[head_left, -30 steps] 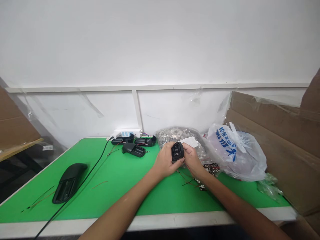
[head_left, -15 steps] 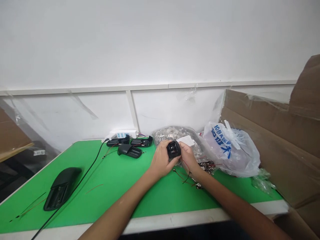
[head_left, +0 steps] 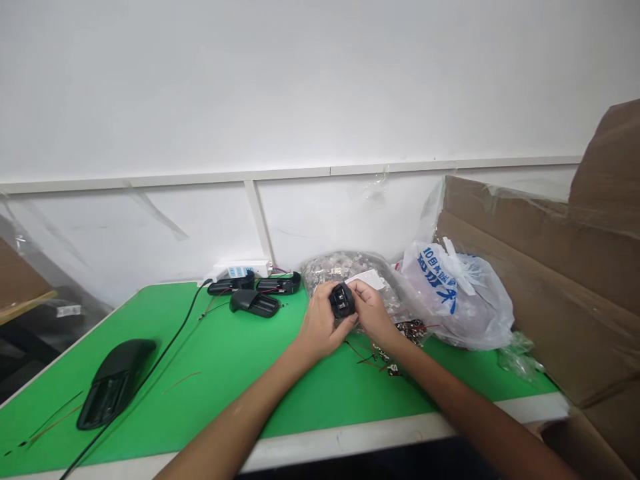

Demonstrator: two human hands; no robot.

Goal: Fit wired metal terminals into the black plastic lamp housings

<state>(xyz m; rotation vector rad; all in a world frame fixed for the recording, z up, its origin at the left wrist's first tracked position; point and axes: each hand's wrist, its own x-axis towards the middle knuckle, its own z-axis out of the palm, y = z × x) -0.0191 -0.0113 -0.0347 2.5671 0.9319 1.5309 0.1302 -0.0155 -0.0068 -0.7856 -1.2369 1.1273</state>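
Across the back of my feed runs a white wall (head_left: 300, 87), with brown cardboard (head_left: 510, 247) at the right and a green tabletop (head_left: 220, 353) below. Toward the table's far side sit a white plastic bag (head_left: 480, 313) and, just left of it, a clear bag (head_left: 333, 265) of small parts. Well apart, on the left, lies a black casing (head_left: 130, 360). I see the left hand (head_left: 317, 323) wrapped around a black piece (head_left: 343, 300); the right hand (head_left: 373, 315) has its fingers bent against the right side, though I cannot tell whether they pinch it or something thin. That piece sits between both hands, in front of the clear bag, hollow end toward me, so I judge its long axis foreshortened along my view. Both hands touch it; the left has the fuller hold. Near the right forearm lie patterned small parts (head_left: 413, 330).
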